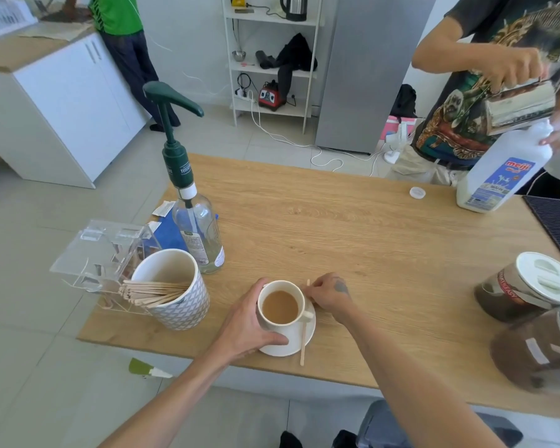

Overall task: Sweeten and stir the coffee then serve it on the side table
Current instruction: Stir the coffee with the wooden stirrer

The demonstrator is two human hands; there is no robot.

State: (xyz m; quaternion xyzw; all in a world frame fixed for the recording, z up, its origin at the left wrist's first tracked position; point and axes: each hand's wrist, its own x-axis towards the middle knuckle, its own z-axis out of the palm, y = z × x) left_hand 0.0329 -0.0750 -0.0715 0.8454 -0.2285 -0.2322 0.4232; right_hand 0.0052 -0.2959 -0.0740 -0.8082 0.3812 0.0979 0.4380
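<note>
A white cup [280,307] of light brown coffee stands on a white saucer [296,342] near the front edge of the wooden table [353,240]. My left hand [244,321] wraps around the cup and saucer from the left. My right hand [328,295] rests at the saucer's far right rim, its fingers pinching there beside a thin wooden stick tip. A wooden stirrer [303,339] lies across the saucer's right side, reaching over its front rim. A clear syrup bottle [199,234] with a green pump stands behind and to the left.
A patterned mug [175,292] of several wooden stirrers and a clear acrylic holder [101,250] sit at the left. Two lidded jars [524,286] stand at the right edge. A person at the far right holds a steel pitcher [518,106] and tilts a milk jug [501,169]; a cap [417,192] lies nearby.
</note>
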